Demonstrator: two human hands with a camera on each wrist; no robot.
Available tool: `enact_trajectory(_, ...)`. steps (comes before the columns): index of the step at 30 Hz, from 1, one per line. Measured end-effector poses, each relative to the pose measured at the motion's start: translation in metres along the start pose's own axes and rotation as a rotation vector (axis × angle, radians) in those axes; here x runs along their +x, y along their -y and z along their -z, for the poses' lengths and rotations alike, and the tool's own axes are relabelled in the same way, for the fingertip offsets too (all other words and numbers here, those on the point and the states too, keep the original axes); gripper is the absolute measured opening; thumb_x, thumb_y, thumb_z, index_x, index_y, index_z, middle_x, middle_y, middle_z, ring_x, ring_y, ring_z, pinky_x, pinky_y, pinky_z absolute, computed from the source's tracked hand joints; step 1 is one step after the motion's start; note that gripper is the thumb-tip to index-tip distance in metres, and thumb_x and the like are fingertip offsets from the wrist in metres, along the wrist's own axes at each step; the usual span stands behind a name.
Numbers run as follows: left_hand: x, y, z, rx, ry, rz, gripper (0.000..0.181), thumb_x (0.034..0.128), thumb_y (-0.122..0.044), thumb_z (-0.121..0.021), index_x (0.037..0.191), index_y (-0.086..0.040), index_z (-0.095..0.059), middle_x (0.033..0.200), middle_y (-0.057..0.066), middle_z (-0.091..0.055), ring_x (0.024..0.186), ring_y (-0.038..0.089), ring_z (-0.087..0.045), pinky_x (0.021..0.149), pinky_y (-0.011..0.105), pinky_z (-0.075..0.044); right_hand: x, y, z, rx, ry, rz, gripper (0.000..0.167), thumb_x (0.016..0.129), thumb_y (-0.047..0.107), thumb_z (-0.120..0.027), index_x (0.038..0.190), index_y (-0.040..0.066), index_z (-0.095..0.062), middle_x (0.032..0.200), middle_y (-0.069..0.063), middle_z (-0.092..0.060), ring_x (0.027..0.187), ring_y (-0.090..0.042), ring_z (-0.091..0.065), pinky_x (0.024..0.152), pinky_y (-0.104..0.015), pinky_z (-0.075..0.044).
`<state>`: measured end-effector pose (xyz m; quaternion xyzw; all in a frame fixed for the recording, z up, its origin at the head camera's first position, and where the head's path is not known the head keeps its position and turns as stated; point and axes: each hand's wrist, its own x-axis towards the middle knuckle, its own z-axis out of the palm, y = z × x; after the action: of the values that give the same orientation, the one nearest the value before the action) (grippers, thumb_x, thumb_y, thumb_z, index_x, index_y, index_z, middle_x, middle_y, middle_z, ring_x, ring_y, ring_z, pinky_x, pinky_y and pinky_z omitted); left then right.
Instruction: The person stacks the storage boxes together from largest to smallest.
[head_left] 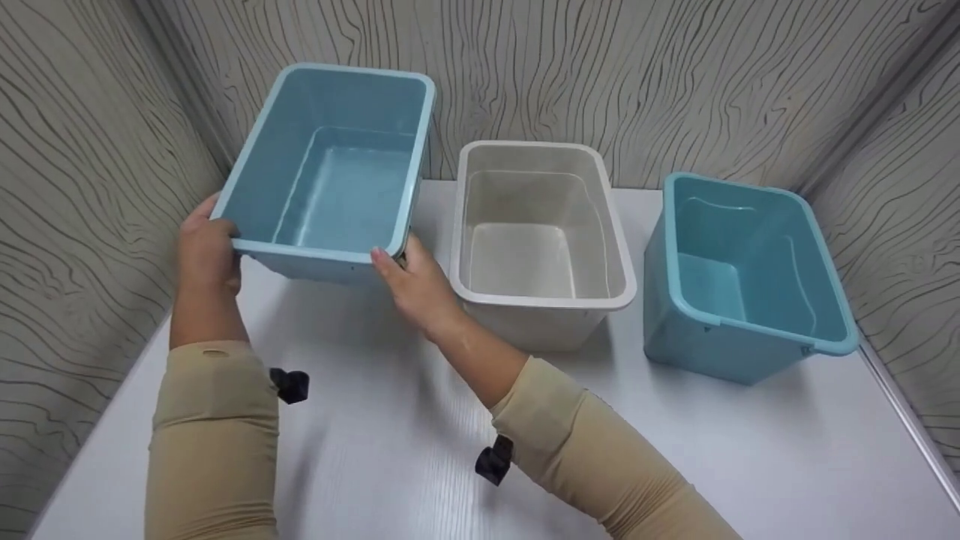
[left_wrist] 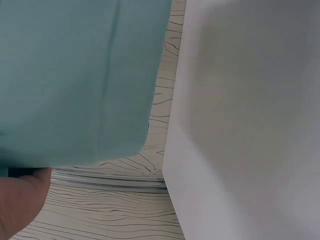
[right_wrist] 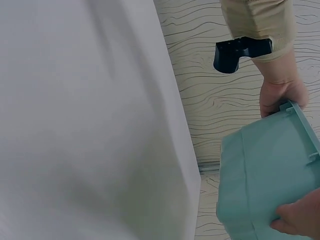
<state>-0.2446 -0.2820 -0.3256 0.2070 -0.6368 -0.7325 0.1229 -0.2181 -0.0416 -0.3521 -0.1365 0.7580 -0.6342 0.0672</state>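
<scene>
A light blue plastic bin (head_left: 330, 262) is held up above the white table at the left of the head view, its inside bare. At its near left corner my left hand (head_left: 208, 251) grips the rim. My right hand (head_left: 421, 289) holds the near right corner, thumb on top of the rim and the other fingers mostly hidden behind the wall. The left wrist view shows the bin's smooth side (left_wrist: 75, 85) close up, with part of my left hand (left_wrist: 22, 202) at its edge. Both hands appear on the bin (right_wrist: 270, 165) in the right wrist view.
A white bin (head_left: 532, 326) stands in the middle of the table (head_left: 367, 435), just right of my right hand. Another blue bin (head_left: 697, 345) stands farther right. Wood-patterned walls (head_left: 525, 67) enclose the table at the back and sides.
</scene>
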Motion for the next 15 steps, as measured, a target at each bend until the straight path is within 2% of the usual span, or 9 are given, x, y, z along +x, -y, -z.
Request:
enact_trajectory(5,-0.008,-0.008,-0.007,-0.074,0.007,-0.099,0.056,0.0838,0.009,-0.033,0.132,-0.014,-0.049,0.140,0.005,-0.038,0.128,0.022,-0.038,0.103,0.037,-0.033,0.001,0.006,0.009,0.017,-0.004,0.029,0.061,0.094,0.035,-0.049,0.145,0.014,-0.023,0.146,-0.004,-0.032,0.130,-0.012,-0.033,0.102,-0.029,-0.032)
enact_trajectory(10,-0.015,-0.012,-0.018,-0.146,0.032,-0.205,0.061,0.0794,0.012,-0.030,0.133,-0.012,-0.048,0.141,0.008,-0.035,0.130,0.025,-0.034,0.103,0.039,-0.031,0.002,0.010,0.020,0.039,-0.004,0.129,0.061,0.095,0.028,-0.048,0.146,0.012,-0.019,0.146,-0.006,-0.029,0.130,-0.013,-0.033,0.102,-0.026,-0.033)
enact_trajectory(12,-0.018,-0.015,-0.023,-0.187,0.040,-0.228,0.063,0.0781,0.013,-0.029,0.133,-0.012,-0.048,0.140,0.009,-0.035,0.129,0.026,-0.034,0.103,0.040,-0.032,0.004,0.012,0.025,0.061,-0.006,0.180,0.060,0.095,0.024,-0.047,0.146,0.010,-0.018,0.145,-0.009,-0.029,0.131,-0.016,-0.034,0.101,-0.025,-0.033)
enact_trajectory(15,-0.022,-0.020,-0.030,-0.227,0.032,-0.241,0.061,0.0783,0.012,-0.031,0.131,-0.013,-0.050,0.138,0.007,-0.037,0.127,0.026,-0.035,0.101,0.041,-0.034,0.005,0.014,0.032,0.071,-0.017,0.214,0.060,0.095,0.023,-0.047,0.146,0.010,-0.018,0.144,-0.010,-0.029,0.130,-0.019,-0.035,0.099,-0.025,-0.035)
